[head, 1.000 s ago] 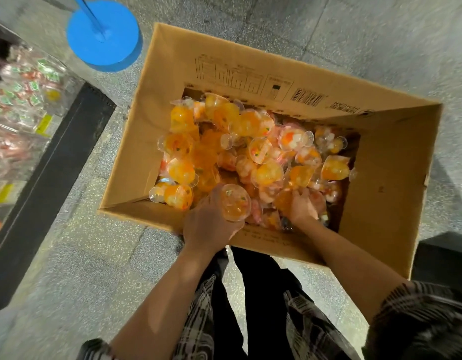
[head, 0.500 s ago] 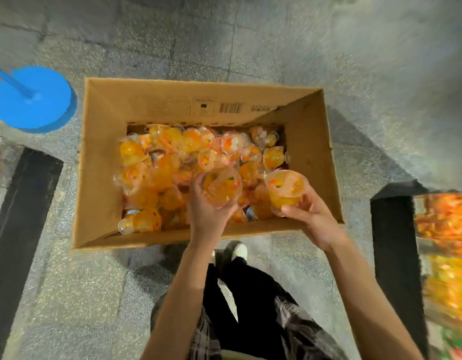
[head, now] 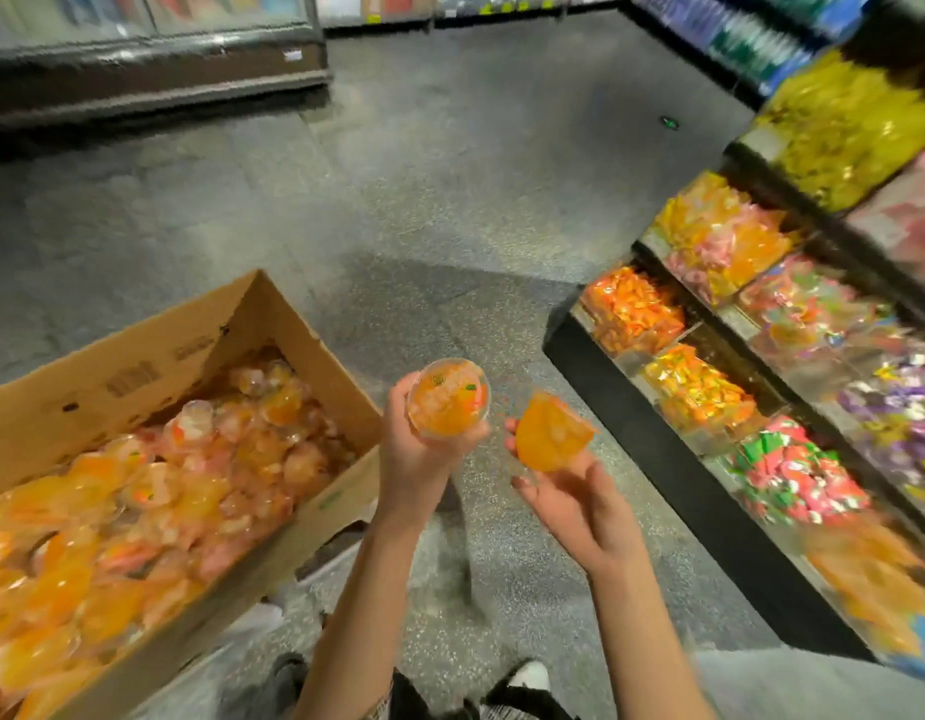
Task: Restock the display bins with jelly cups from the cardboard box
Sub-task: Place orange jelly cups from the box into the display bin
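Observation:
An open cardboard box (head: 304, 335) on the floor at the left is filled with several orange jelly cups (head: 179, 480). My left hand (head: 416, 459) grips one jelly cup (head: 448, 400), its clear lid facing up. To its right, my right hand (head: 564, 498) holds a second orange jelly cup (head: 548, 433) on its fingertips, tilted on its side. Both hands are above the floor, between the box and the display bins (head: 709, 397) at the right.
The tiered display at the right holds bins of orange, yellow, green-and-red and purple sweets, on a black base (head: 673, 480). A glass-fronted cooler (head: 153, 49) stands at the far left. Grey speckled floor (head: 450, 200) lies between. My shoes (head: 522, 678) show at the bottom.
Both hands have lifted their jelly cups out of the box and moved right. The view has swung up and right, bringing the display bins into sight.

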The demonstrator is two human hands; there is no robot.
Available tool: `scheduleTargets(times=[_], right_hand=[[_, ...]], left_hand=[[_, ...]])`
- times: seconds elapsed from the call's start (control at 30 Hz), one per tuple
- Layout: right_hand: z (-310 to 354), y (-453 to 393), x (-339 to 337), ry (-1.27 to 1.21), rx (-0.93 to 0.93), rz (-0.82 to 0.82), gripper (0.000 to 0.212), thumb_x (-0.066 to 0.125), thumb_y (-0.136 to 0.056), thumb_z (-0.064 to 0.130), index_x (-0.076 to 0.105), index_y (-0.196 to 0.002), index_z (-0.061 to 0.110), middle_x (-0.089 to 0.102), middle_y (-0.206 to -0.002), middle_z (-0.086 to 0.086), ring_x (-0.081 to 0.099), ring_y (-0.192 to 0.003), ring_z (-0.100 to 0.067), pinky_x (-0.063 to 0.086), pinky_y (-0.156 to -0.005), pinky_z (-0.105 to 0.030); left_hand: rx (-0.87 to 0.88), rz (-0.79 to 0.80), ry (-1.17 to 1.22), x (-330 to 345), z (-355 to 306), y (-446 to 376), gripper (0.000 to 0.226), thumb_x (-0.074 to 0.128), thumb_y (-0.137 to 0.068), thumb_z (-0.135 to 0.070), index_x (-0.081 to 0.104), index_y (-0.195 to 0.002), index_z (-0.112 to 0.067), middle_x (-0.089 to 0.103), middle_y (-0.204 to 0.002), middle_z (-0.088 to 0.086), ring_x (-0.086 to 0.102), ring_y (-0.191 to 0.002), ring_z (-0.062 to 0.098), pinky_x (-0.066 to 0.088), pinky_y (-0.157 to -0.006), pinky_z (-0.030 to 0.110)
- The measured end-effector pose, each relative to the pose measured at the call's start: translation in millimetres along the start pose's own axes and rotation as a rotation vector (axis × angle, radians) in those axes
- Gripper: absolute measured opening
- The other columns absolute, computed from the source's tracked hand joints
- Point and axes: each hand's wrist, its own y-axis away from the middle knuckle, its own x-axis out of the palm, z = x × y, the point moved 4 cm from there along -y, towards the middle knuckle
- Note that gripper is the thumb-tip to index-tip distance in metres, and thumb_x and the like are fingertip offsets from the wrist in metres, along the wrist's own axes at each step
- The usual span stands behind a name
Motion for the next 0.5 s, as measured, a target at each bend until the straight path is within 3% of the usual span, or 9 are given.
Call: scheduleTargets(times=[0.07,0.17,0.23,0.33,0.4,0.5], right_hand=[[33.4,28.0,-30.8,-0.117,-0.058,0.028,0.094,0.082,-0.059,0.056,0.052,-0.132,0.005,0.051,-0.134,-0.023,0.061,-0.108,-0.029,0.052,-0.083,-0.036],[83.2,74.2,-88.8,-0.166,-0.113,-0.139,0.088,0.087,-0.042,0.062,0.07,-0.111,0.009,0.068,-0.107,-0.016,0.067,-0.085,-0.024,0.055,-0.067,-0.032],[117.3,110.5,-130.5,-0.138,-0.208,-0.246,0.078,0.09,-0.042,0.055,0.074,-0.104,0.011,0.07,-0.096,-0.013,0.068,-0.08,-0.022,0.054,-0.06,-0.031],[164.3,164.7,-189.2,-0.12,-0.341,-0.394,0.07,0.091,-0.043,0.043,0.074,-0.102,0.01,0.07,-0.095,-0.014,0.068,-0.079,-0.021,0.052,-0.055,-0.028],[188.8,200.3,-228.0,-0.138,-0.417,-0.487,0.065,0.09,-0.041,0.042,0.075,-0.097,0.012,0.071,-0.096,-0.012,0.068,-0.08,-0.02,0.051,-0.056,-0.027],[217.6,248.7,-277.0,-0.182,-0.477,-0.622,0.042,0.081,-0.052,0.037,0.078,-0.086,0.014,0.073,-0.091,-0.008,0.069,-0.073,-0.017,0.053,-0.055,-0.025]], left_hand=[[-0.043,0.123,0.074,62.6,4.9,14.7,0.078,0.086,-0.05,-0.033,0.051,-0.12,-0.03,0.064,-0.116,-0.003,0.063,-0.107,0.014,0.053,-0.089,0.046],[-0.061,0.27,0.086,158.9,20.3,43.7,0.08,0.089,-0.049,-0.028,0.053,-0.12,-0.04,0.064,-0.121,0.0,0.061,-0.112,0.022,0.047,-0.094,0.06],[-0.087,0.358,0.086,222.4,29.2,70.5,0.084,0.091,-0.047,-0.031,0.053,-0.121,-0.04,0.063,-0.123,0.001,0.061,-0.113,0.021,0.048,-0.094,0.058],[-0.193,0.527,0.226,311.2,40.1,119.6,0.097,0.091,-0.046,-0.048,0.049,-0.13,-0.021,0.061,-0.127,0.002,0.06,-0.115,0.023,0.054,-0.086,0.048],[-0.33,0.617,0.334,363.7,45.9,150.6,0.094,0.084,-0.054,-0.058,0.05,-0.13,-0.015,0.06,-0.128,0.008,0.061,-0.114,0.028,0.056,-0.078,0.042],[-0.424,0.637,0.227,427.0,60.6,181.3,0.077,0.082,-0.06,-0.051,0.057,-0.123,-0.014,0.066,-0.115,0.009,0.066,-0.102,0.026,0.058,-0.068,0.037]])
